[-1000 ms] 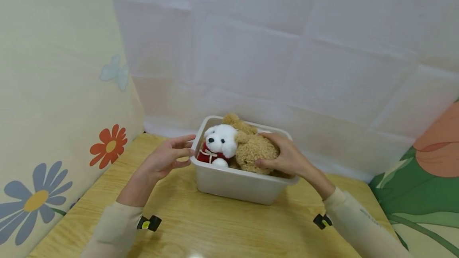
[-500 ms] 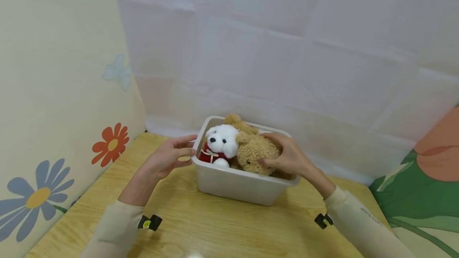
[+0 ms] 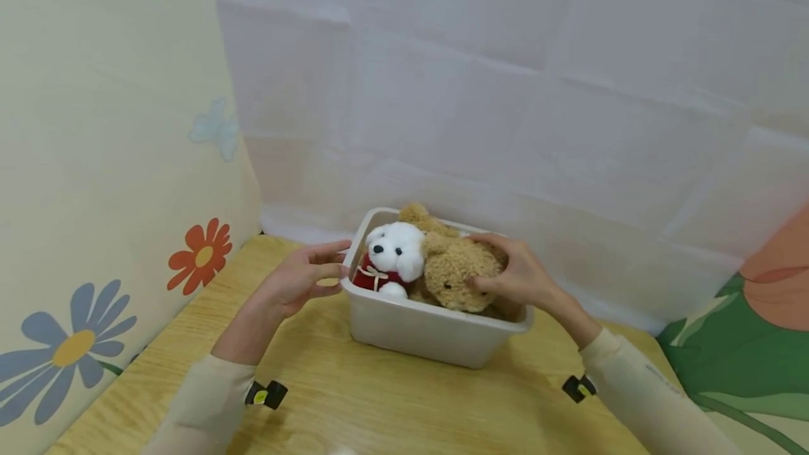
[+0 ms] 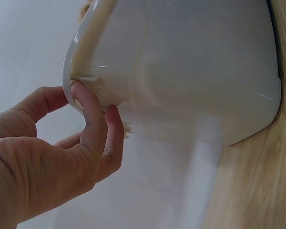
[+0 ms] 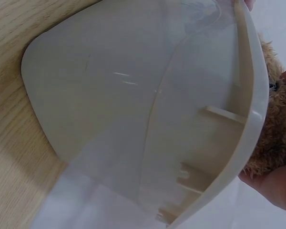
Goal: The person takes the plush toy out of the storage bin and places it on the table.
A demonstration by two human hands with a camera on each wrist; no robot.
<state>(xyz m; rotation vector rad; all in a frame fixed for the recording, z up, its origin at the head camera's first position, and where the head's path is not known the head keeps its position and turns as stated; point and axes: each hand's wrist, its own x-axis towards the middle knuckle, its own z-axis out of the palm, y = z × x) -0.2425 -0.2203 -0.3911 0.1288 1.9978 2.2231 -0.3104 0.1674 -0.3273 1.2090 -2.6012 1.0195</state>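
A light grey plastic bin (image 3: 413,328) stands on the wooden table, packed with plush toys. At its left lies a white plush dog (image 3: 398,250) in a red outfit with a pale bow. To the right of the dog is a curly brown teddy bear (image 3: 456,269), face up. My right hand (image 3: 521,276) grips the bear's head, thumb near its face; in the right wrist view the bear's fur (image 5: 272,126) shows above the rim. My left hand (image 3: 300,279) pinches the bin's left rim, and the left wrist view shows fingers curled under the lip (image 4: 69,71).
Another tan plush part (image 3: 417,215) pokes up at the bin's back; its body is hidden. A white cloth (image 3: 442,90) hangs close behind the bin. Floral printed panels (image 3: 76,195) flank the wooden table (image 3: 379,413).
My right hand has moved slightly right, and the bear's head has turned a little so more of its face shows. My left hand stays at the rim. The head view has shifted slightly.
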